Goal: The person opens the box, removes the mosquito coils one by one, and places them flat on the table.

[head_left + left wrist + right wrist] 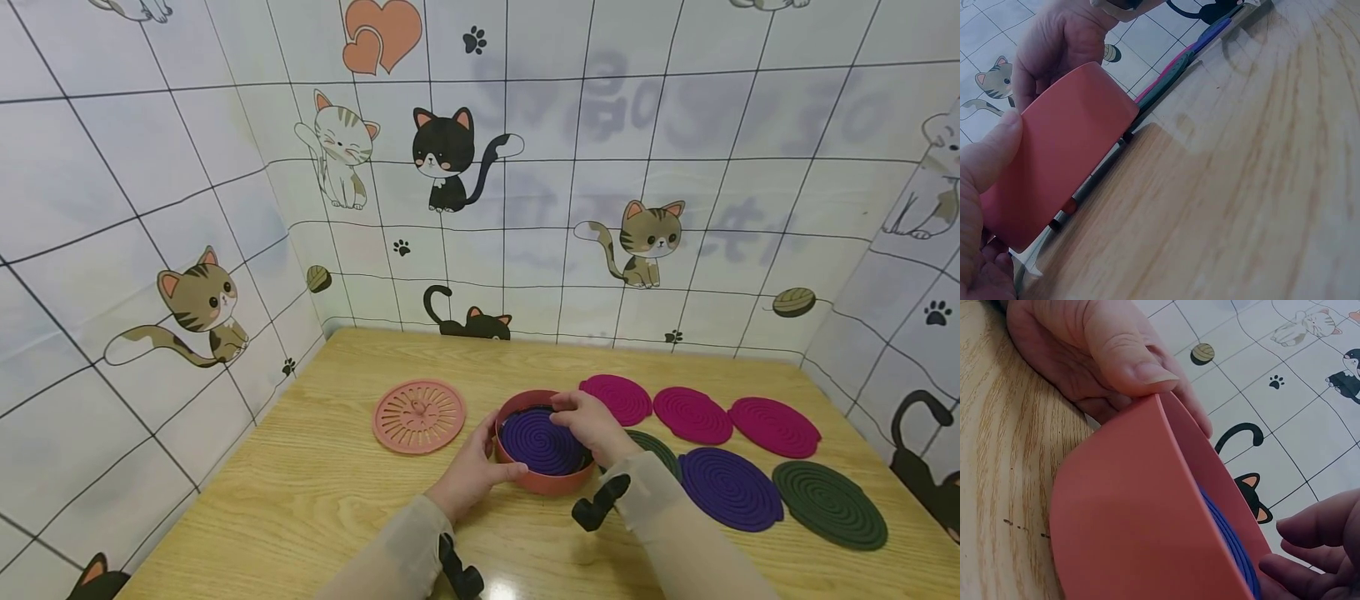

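My left hand (pixel 472 467) grips the side of a coral-red round bowl (pixel 551 483), its thumb at the near rim. In the right wrist view, that thumb lies over the rim of the bowl (pixel 1129 487). Inside the bowl is a purple spiral-ridged round mat (pixel 543 442); only its edge shows in the right wrist view. My right hand (pixel 592 425) reaches over the bowl's far right rim, fingertips right by the mat's edge. Seen from the right wrist, the right hand's fingers (pixel 1316 531) are loosely bent with a gap between them.
A pink slotted round lid (pixel 418 417) lies left of the bowl. To the right lie several spiral mats: magenta ones (pixel 692 415) in the back row, then a purple one (pixel 731 490) and green ones (pixel 830 506). A cat-print wall covering (pixel 540 267) borders the wooden table (pixel 315 483).
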Tool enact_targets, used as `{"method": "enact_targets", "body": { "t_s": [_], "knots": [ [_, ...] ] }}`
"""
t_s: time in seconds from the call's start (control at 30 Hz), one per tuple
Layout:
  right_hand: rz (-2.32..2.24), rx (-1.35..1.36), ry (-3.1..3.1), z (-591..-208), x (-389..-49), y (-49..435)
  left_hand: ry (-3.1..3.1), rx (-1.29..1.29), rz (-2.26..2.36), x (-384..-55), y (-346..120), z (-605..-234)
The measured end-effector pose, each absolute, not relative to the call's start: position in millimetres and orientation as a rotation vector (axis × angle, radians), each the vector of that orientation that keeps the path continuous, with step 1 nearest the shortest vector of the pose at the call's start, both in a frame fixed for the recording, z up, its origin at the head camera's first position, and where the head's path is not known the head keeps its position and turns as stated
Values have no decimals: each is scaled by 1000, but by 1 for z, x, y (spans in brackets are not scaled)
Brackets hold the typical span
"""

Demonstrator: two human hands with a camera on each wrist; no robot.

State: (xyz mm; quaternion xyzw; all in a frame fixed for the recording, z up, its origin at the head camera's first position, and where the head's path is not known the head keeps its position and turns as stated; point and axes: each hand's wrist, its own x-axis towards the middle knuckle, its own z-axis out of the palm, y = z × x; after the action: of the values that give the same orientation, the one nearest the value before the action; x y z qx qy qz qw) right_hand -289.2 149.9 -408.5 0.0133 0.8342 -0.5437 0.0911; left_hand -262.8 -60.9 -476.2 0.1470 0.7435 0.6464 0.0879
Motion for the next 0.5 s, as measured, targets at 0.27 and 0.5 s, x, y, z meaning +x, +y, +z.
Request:
{"method": "enact_targets", "body": {
  "t_s": [0.27, 0.5],
  "knots": [
    [-1694, 47, 2480, -407, -290, 151, 2225, 432, 1917, -264, -61, -476],
    [-1744, 62, 2458, -409, -290, 153, 2227, 432, 1923, -264, -61, -477]
  ]
}}
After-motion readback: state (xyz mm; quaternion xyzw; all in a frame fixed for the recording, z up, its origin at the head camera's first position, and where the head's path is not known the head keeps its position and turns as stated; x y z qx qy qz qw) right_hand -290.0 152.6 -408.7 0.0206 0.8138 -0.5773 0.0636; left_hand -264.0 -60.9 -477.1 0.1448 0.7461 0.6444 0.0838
